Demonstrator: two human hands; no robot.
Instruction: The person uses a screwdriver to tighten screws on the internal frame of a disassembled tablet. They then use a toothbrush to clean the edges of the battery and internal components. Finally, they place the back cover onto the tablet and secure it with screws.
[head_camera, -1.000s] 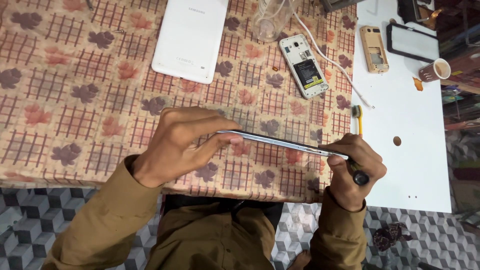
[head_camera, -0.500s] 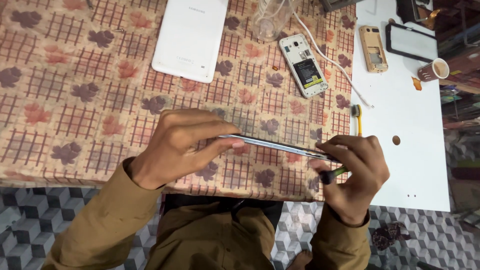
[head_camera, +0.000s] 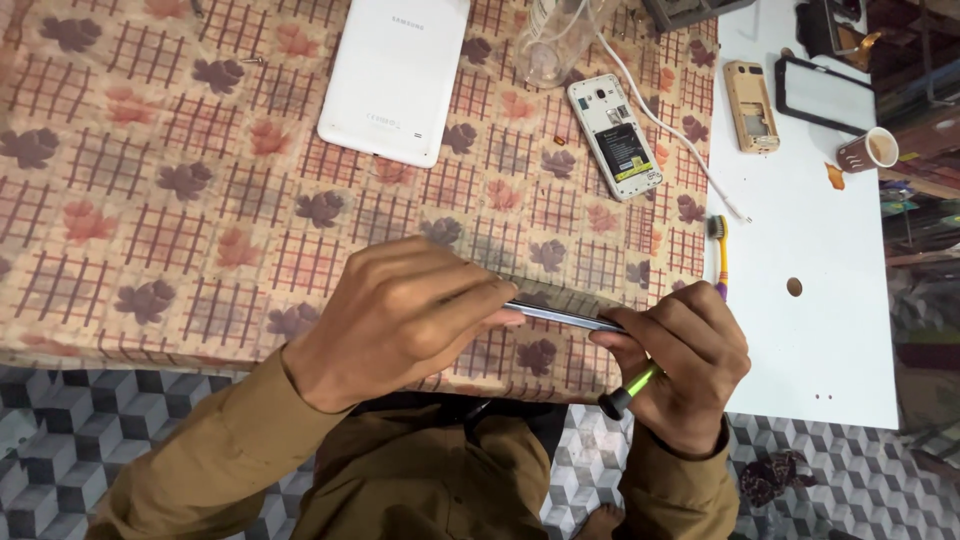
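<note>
1. Head view: the left hand (head_camera: 400, 310) is closed around one end of a thin, flat, silver-edged device (head_camera: 565, 317) that we see from the side. The fingers curl over the top of it.
2. The right hand (head_camera: 680, 365) is closed on the other end. It also grips a small tool with a green and black handle (head_camera: 630, 390). The tool's tip is hidden behind the fingers, so I cannot tell where it touches.
3. The thin device runs long-ways from left to right, between the two hands. It is held up above the near edge of the worktop with its leaf-and-check patterned cloth (head_camera: 150, 220), not lying on it. Both hands are right on it, one at each end.
4. Farther away on the cloth lie a white flat tablet, face down (head_camera: 395, 75), and a white phone with its back cover off (head_camera: 615, 135).
5. To the right is a plain white board (head_camera: 810, 330). Along its near-left edge lies a yellow toothbrush (head_camera: 720, 255). A small paper cup (head_camera: 868, 150) sits at its far corner.
</note>
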